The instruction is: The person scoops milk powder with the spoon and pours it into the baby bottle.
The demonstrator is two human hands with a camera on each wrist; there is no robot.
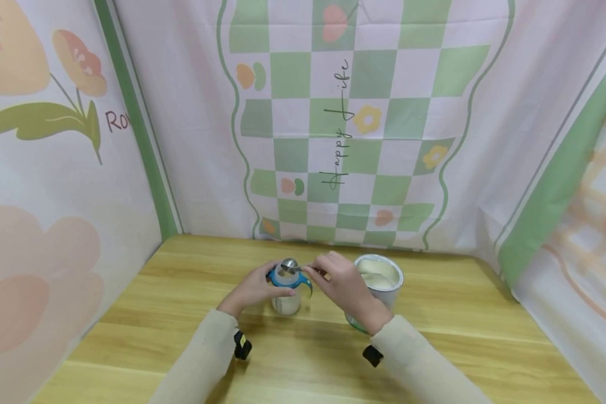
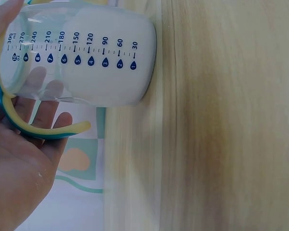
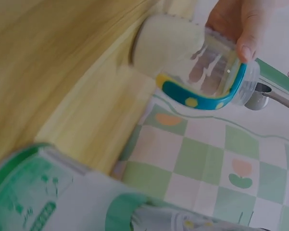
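Observation:
A clear baby bottle (image 1: 286, 303) with a blue-and-yellow handled collar stands uncapped on the table. My left hand (image 1: 252, 290) grips it near the collar, thumb on the near side and fingers behind. Whitish contents fill the bottle's lower part, beside the printed scale, in the left wrist view. Between thumb and fingers my right hand (image 1: 344, 283) pinches the handle of a metal measuring spoon (image 1: 290, 265). The spoon's bowl is at the bottle's open mouth, tilted over it in the right wrist view; whether powder remains in it I cannot tell.
Just right of the bottle, partly behind my right wrist, stands an open can (image 1: 393, 294) of pale powder (image 1: 376, 274). Its green-and-white side fills the lower part of the right wrist view. Printed curtains (image 1: 197, 140) border the wooden table (image 1: 449, 336) at the back and sides.

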